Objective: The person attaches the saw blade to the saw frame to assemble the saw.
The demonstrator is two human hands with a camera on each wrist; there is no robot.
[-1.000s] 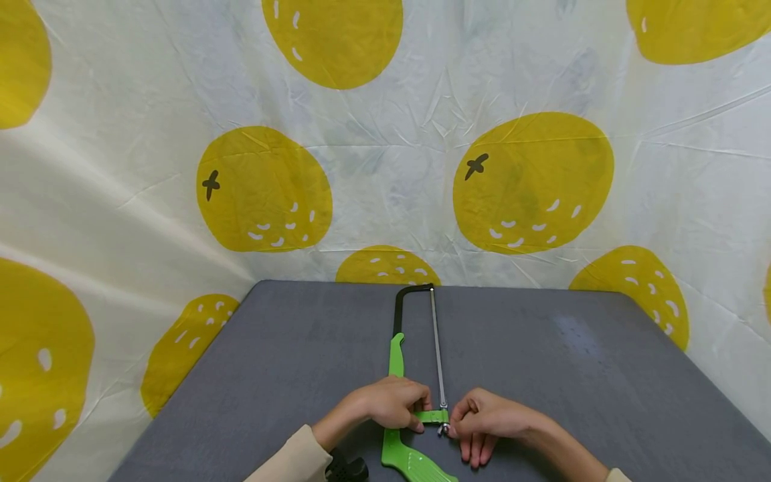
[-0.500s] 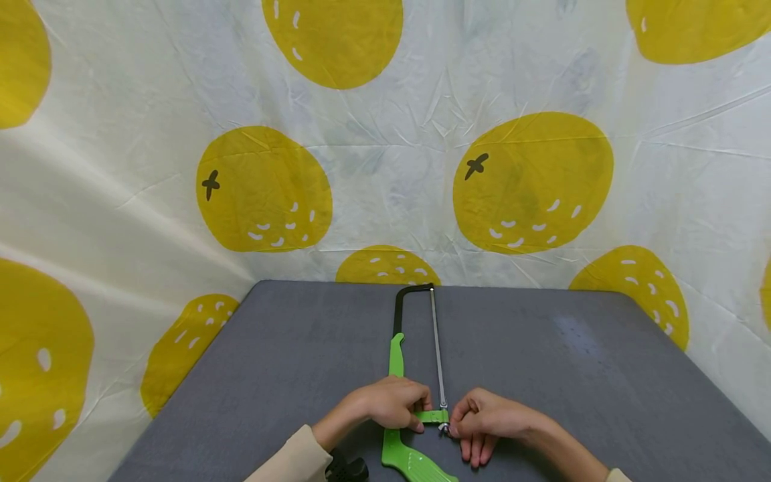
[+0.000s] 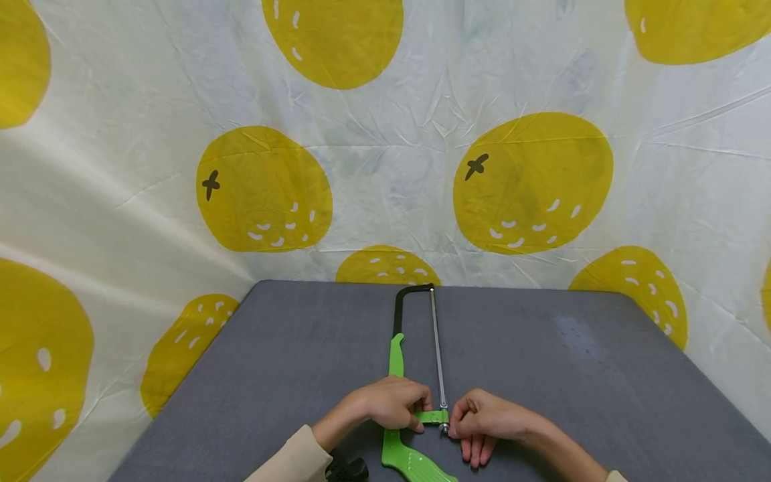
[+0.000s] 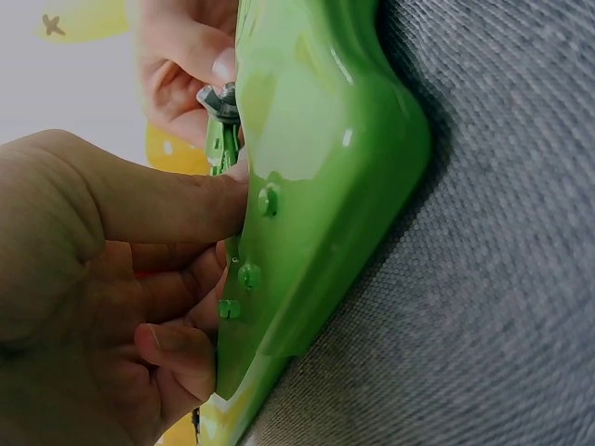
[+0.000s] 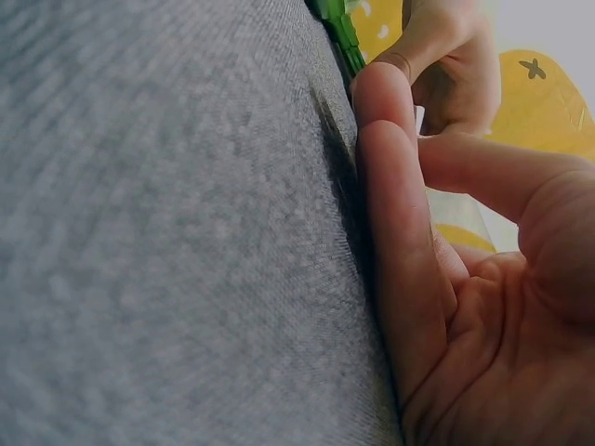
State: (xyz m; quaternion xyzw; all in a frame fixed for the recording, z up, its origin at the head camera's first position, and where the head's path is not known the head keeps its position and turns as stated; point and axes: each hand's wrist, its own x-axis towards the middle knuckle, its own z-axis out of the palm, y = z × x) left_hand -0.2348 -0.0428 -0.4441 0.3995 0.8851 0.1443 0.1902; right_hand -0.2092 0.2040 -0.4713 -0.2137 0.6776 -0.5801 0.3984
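Observation:
A hacksaw with a green handle, a black front frame and a thin metal blade lies on the table, pointing away from me. My left hand holds the green frame, thumb and fingers around its short arm. At the near end of the blade sits a small metal wing nut. Thumb and forefinger of my right hand pinch this wing nut from the right. The other right fingers stretch out low along the table; in the right wrist view they hide the nut.
The table has a grey cloth surface. Behind and to the left hangs a white sheet printed with yellow fruit. A black object shows beside the left sleeve at the bottom edge.
The wing nut's wings stand at a slightly different angle across the frames, turning at my right fingertips. Both hands and the hacksaw stay in place.

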